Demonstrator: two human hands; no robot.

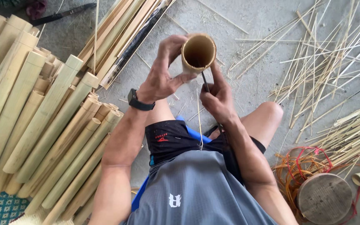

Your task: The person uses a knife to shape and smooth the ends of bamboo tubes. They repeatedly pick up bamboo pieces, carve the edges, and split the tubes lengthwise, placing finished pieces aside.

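Note:
A hollow bamboo tube [198, 52] stands upright between my knees, its open end facing the camera. My left hand [163, 75] wraps around its left side, with a black watch on that wrist. My right hand [217, 98] grips a thin dark blade [205, 81] whose tip meets the near wall of the tube just below the rim. A thin pale bamboo sliver [199, 121] hangs down from the tube toward my lap.
Several stacked bamboo tubes [42, 121] lie to the left. Split bamboo slats [121, 37] lie at the top. Thin bamboo strips [330, 62] are scattered on the concrete to the right. A round wooden block [325, 198] and orange cord [296, 166] sit at lower right.

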